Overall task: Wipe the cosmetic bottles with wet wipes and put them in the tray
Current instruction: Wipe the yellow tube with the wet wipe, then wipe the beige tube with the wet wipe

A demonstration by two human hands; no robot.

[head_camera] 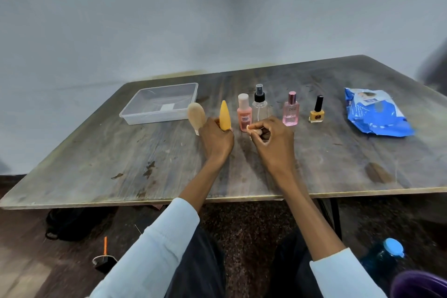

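A row of cosmetic bottles stands on the wooden table (169, 164). My left hand (216, 139) grips the base of an upright yellow cone-shaped bottle (224, 116). A beige oval bottle (196, 113) stands just left of it. My right hand (271, 139) pinches a small pale item (254, 130), too small to identify. Behind my hands stand a peach bottle (243, 113), a clear spray bottle (260, 104), a pink perfume bottle (291, 110) and a yellow nail polish (316, 111). The clear plastic tray (135, 116) sits empty at the back left. A blue wet wipes pack (375, 113) lies at the right.
A grey wall runs behind the table. On the floor lie a dark bag (70, 225) at the left, a small black object with an orange stick (104, 259), and a blue-capped bottle (384, 256) at the right. A purple object (418, 285) shows at the bottom right corner.
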